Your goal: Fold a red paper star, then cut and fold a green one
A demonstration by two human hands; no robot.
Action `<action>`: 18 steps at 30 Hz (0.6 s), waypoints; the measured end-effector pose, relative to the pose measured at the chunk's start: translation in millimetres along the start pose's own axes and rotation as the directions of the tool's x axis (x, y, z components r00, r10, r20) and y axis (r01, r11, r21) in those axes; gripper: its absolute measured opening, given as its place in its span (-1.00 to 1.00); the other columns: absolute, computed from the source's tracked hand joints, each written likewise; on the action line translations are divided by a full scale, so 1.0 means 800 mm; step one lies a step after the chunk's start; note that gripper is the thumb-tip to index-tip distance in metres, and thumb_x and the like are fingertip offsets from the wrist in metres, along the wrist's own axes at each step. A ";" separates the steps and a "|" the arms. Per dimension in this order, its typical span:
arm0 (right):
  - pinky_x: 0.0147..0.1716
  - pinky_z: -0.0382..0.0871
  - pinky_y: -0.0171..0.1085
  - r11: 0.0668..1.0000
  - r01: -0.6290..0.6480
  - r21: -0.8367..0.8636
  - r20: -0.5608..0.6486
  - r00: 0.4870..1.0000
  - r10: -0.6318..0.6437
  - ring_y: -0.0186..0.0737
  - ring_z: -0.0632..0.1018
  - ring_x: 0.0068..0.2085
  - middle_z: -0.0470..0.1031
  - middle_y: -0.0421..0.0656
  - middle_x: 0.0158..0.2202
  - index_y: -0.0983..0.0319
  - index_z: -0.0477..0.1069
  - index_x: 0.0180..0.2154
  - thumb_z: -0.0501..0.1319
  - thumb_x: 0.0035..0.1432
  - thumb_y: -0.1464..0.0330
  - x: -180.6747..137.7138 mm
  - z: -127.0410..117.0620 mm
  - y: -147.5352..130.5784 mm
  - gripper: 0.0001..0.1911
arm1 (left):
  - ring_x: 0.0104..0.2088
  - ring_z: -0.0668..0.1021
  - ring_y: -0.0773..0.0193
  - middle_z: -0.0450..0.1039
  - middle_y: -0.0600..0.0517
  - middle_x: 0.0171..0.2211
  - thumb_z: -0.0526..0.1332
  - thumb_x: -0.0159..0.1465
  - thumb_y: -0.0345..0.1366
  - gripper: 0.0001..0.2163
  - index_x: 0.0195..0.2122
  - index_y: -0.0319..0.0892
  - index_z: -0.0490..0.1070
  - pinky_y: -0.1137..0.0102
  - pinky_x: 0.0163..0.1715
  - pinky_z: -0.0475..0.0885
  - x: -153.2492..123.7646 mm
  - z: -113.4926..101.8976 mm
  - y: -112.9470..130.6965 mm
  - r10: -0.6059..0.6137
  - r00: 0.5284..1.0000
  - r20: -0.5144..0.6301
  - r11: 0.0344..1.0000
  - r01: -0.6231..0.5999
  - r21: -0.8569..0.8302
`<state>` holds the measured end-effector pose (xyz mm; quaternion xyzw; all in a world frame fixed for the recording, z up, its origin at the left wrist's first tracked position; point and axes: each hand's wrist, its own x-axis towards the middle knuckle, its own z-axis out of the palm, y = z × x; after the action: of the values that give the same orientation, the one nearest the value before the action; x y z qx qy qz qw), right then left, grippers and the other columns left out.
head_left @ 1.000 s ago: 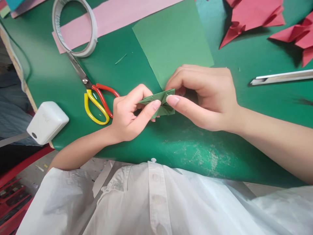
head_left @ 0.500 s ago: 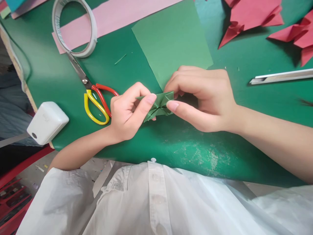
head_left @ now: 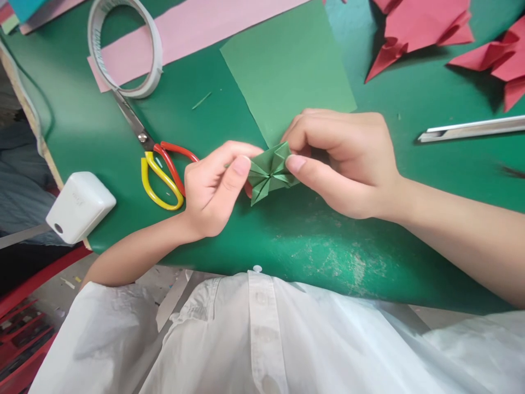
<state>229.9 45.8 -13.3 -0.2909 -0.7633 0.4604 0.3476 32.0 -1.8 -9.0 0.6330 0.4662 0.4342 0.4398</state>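
A small piece of folded green paper (head_left: 268, 174) with creased flaps meeting at its centre is held between both hands. My left hand (head_left: 219, 186) pinches its left edge, thumb on top. At its right side, my right hand (head_left: 342, 164) grips a corner between thumb and bent fingers. Some of the fingers are hidden behind the paper and the hands. Just beyond the hands, a flat sheet of green paper (head_left: 291, 71) lies on the table. Scissors (head_left: 150, 145) with one yellow and one red handle lie to the left of my left hand.
A roll of tape (head_left: 156, 60) rests over a pink paper strip (head_left: 197, 30) and the scissors' tips. Folded red paper pieces (head_left: 426, 24) lie at the far right, above a cutter knife (head_left: 471, 129). A white box-shaped device (head_left: 81, 207) sits at the green table's (head_left: 197, 131) left edge.
The folded green paper has turned slightly, and more of its creased face shows. My left thumb has shifted left toward its edge; my right hand still grips the right side.
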 end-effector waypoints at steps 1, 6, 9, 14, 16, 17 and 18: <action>-0.39 0.17 -0.27 1.000 0.002 -0.009 0.001 1.000 -0.002 -0.33 0.26 -0.43 0.22 -0.27 -0.49 0.16 0.13 -0.43 0.10 0.28 0.43 0.000 0.000 0.000 -0.78 | -0.44 0.56 0.46 0.55 0.13 -0.32 0.13 0.44 -0.22 -0.83 -0.09 -0.02 0.51 0.48 -0.49 0.48 0.001 0.000 0.001 0.016 1.000 -0.009 1.000 -0.016 0.027; -0.40 0.11 -0.27 0.998 0.035 -0.061 0.038 0.999 -0.033 -0.35 0.20 -0.44 0.17 -0.28 -0.51 0.17 0.11 -0.43 0.05 0.24 0.50 0.000 0.001 0.000 -0.79 | -0.26 0.60 0.42 0.52 0.11 -0.13 0.28 0.33 -0.35 -0.73 0.05 0.00 0.43 0.48 -0.32 0.55 0.004 -0.001 -0.005 0.230 0.972 0.038 0.964 -0.233 0.127; -0.39 0.13 -0.27 0.993 0.054 -0.104 0.049 0.998 -0.049 -0.35 0.21 -0.44 0.19 -0.28 -0.50 0.18 0.12 -0.44 0.06 0.24 0.48 0.000 0.002 0.001 -0.79 | -0.28 0.58 0.39 0.54 0.09 -0.19 0.31 0.31 -0.36 -0.77 -0.01 -0.05 0.44 0.46 -0.36 0.53 0.007 -0.002 -0.014 0.324 0.941 0.102 0.930 -0.336 0.149; -0.36 0.23 -0.27 0.988 0.047 -0.144 0.070 0.997 -0.038 -0.33 0.30 -0.43 0.25 -0.26 -0.51 0.18 0.16 -0.44 0.05 0.28 0.42 -0.001 0.003 0.002 -0.79 | -0.32 0.57 0.39 0.54 0.08 -0.26 0.31 0.31 -0.38 -0.83 -0.09 -0.07 0.45 0.47 -0.42 0.51 0.008 -0.001 -0.018 0.325 0.939 0.116 0.931 -0.339 0.139; -0.35 0.25 -0.27 0.988 0.039 -0.152 0.071 0.997 -0.029 -0.33 0.32 -0.42 0.26 -0.26 -0.51 0.17 0.16 -0.44 0.04 0.29 0.41 -0.001 0.002 0.002 -0.79 | -0.34 0.57 0.40 0.54 0.08 -0.27 0.30 0.31 -0.40 -0.83 -0.10 -0.07 0.44 0.46 -0.43 0.50 0.006 0.000 -0.016 0.286 0.951 0.114 0.943 -0.301 0.145; -0.35 0.25 -0.27 0.987 0.037 -0.154 0.072 0.997 -0.026 -0.33 0.32 -0.42 0.26 -0.26 -0.51 0.18 0.16 -0.44 0.04 0.29 0.41 -0.001 0.002 0.001 -0.79 | -0.34 0.57 0.40 0.54 0.08 -0.27 0.29 0.31 -0.40 -0.84 -0.10 -0.07 0.44 0.46 -0.43 0.50 0.005 0.000 -0.014 0.262 0.959 0.111 0.950 -0.277 0.146; -0.36 0.25 -0.27 0.987 0.037 -0.155 0.073 0.997 -0.026 -0.34 0.32 -0.42 0.26 -0.26 -0.51 0.18 0.16 -0.44 0.04 0.28 0.41 -0.001 0.002 0.001 -0.79 | -0.34 0.57 0.40 0.54 0.07 -0.27 0.28 0.32 -0.40 -0.85 -0.11 -0.08 0.44 0.47 -0.42 0.50 0.005 0.000 -0.013 0.238 0.965 0.108 0.956 -0.253 0.147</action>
<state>228.9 44.9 -14.8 -0.2887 -0.8134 0.4035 0.3039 30.7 3.7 -18.5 0.7378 0.3972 0.4183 0.3507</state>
